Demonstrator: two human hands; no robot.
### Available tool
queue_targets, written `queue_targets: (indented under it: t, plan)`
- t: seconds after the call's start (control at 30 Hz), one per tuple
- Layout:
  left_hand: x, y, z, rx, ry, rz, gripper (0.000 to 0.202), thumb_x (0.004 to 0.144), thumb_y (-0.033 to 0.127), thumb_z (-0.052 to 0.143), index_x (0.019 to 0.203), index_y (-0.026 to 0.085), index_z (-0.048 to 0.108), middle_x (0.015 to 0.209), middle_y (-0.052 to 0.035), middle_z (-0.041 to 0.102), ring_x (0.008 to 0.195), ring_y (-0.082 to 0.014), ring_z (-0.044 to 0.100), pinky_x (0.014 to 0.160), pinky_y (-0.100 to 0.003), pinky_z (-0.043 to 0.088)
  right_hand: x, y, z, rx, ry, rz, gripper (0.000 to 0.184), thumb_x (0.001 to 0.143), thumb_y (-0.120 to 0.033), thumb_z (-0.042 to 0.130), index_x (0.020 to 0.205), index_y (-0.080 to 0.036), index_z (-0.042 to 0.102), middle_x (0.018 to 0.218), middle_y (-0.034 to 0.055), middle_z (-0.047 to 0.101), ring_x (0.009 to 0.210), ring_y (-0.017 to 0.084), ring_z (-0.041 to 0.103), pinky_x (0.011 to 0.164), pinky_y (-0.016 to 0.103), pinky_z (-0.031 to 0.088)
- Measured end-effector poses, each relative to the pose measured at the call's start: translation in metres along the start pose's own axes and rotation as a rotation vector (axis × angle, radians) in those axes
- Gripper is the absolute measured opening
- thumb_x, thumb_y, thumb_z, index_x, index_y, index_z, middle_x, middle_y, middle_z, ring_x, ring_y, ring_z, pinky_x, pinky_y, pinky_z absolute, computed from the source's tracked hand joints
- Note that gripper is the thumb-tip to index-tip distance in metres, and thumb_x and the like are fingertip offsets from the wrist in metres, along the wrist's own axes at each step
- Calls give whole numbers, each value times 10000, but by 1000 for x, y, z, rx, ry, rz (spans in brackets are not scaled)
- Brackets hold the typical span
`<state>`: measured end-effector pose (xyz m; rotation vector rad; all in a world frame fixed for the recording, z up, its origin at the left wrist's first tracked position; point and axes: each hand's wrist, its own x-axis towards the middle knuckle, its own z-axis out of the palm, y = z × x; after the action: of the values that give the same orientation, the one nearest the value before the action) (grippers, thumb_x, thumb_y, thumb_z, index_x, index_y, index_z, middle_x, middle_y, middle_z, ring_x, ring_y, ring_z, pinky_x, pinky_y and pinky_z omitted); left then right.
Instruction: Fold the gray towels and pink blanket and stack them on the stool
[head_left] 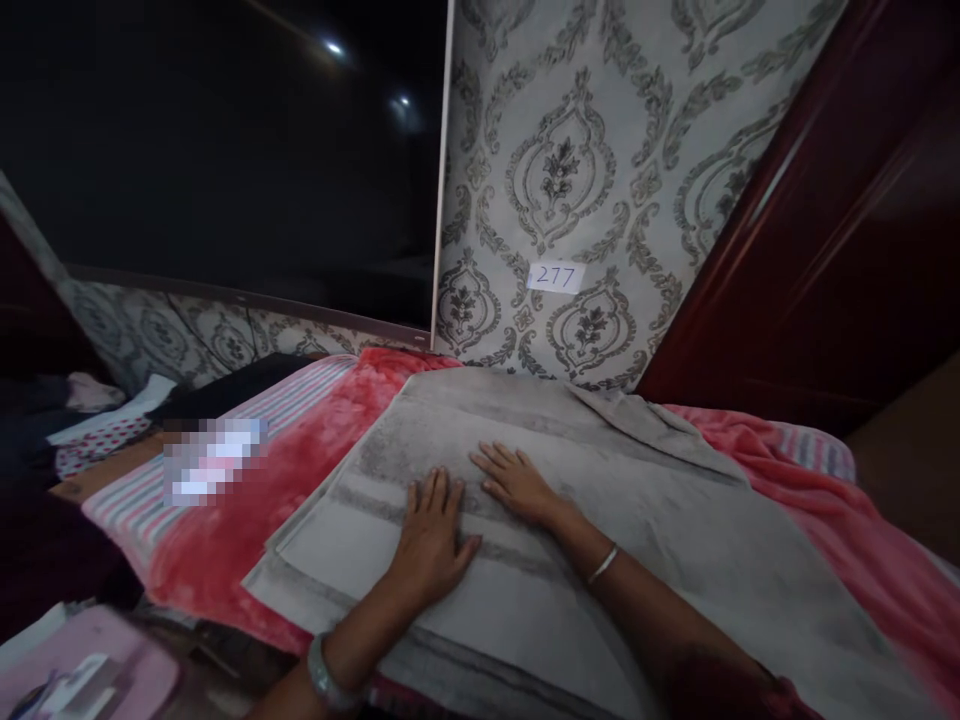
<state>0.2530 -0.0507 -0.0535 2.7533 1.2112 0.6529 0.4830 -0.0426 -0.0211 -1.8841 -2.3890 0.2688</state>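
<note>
A large grey towel (645, 520) with darker bands lies spread over a red fleece blanket (300, 440). My left hand (431, 545) rests flat on the towel, fingers spread, palm down. My right hand (517, 485) also lies flat on the towel, just beyond and right of the left one. Neither hand grips anything. A bangle circles each wrist. One corner of the towel is folded over at the far right (637, 420).
A patterned wall (585, 150) with a paper label reading 277 (555, 276) stands behind. A dark screen (225, 150) fills the upper left. Dark red wooden furniture (840, 250) stands at right. Striped cloth (135, 500) and a pink object (90, 670) lie at left.
</note>
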Motion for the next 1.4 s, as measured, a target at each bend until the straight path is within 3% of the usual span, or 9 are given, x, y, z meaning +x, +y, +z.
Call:
queue_targets:
  t: [0.13, 0.33, 0.57, 0.67, 0.8, 0.87, 1.13, 1.3, 1.4]
  plan:
    - [-24, -30, -6, 55, 12, -46, 795, 857, 580, 584, 1552, 246, 390, 1630, -194, 298, 1511, -401, 254, 1191, -670, 191, 15, -11, -3, -3, -22, 52, 617, 1028, -551, 276, 1599, -316, 260, 1690, 49, 153, 1554, 314, 101, 1202, 627, 136]
    - [-51, -49, -2, 106, 28, -17, 714, 892, 608, 531, 1544, 354, 390, 1637, -134, 313, 1505, -414, 259, 1168, -680, 220, 66, -17, 7, -12, -25, -122, 656, 1005, -623, 289, 1598, -348, 245, 1694, 14, 134, 1558, 303, 81, 1218, 599, 106]
    - [-53, -43, -3, 199, 98, 19, 712, 896, 557, 558, 1545, 322, 386, 1622, -127, 352, 1486, -383, 315, 1167, -634, 258, 112, 33, -18, -110, -32, 243, 552, 1041, -446, 275, 1581, -336, 309, 1670, 37, 248, 1533, 308, 207, 1181, 591, 228]
    - [-56, -41, -8, 203, 212, 3, 682, 892, 450, 577, 1523, 241, 424, 1634, -132, 328, 1496, -354, 300, 1184, -578, 272, 123, 8, -20, -124, 47, 191, 558, 1035, -445, 300, 1584, -342, 304, 1675, 64, 228, 1530, 340, 200, 1159, 623, 241]
    - [-59, -38, -5, 224, 338, -101, 702, 840, 297, 596, 1516, 213, 423, 1666, -142, 236, 1529, -394, 182, 1182, -603, 249, 133, -44, 2, -70, 29, -298, 603, 1025, -551, 319, 1596, -375, 238, 1689, 20, 174, 1551, 293, 132, 1210, 573, 163]
    - [-60, -39, 1, 256, 344, -109, 719, 814, 297, 607, 1509, 234, 433, 1648, -151, 278, 1527, -427, 155, 1160, -643, 243, 143, -55, 13, -53, -26, -422, 612, 1021, -594, 293, 1594, -386, 235, 1687, 4, 181, 1553, 276, 125, 1221, 567, 133]
    - [-62, -48, 17, 288, 318, -78, 733, 770, 354, 649, 1478, 254, 489, 1592, -156, 387, 1506, -470, 162, 1134, -663, 225, 209, -21, 1, -48, -52, -152, 595, 1036, -533, 259, 1600, -344, 236, 1689, 13, 176, 1552, 268, 138, 1218, 564, 152]
    - [-62, -48, 15, 313, 321, -71, 731, 755, 337, 648, 1466, 250, 500, 1564, -170, 420, 1497, -464, 193, 1126, -655, 242, 208, -48, -9, -38, 20, -1, 574, 1035, -458, 305, 1586, -296, 306, 1682, 48, 206, 1547, 294, 152, 1205, 592, 168]
    - [-62, -48, 15, 322, 323, -71, 716, 757, 326, 642, 1456, 249, 510, 1544, -181, 441, 1494, -462, 206, 1121, -650, 251, 195, -71, 0, -28, 91, -173, 581, 1022, -515, 334, 1574, -335, 325, 1682, 25, 208, 1552, 288, 128, 1216, 598, 118]
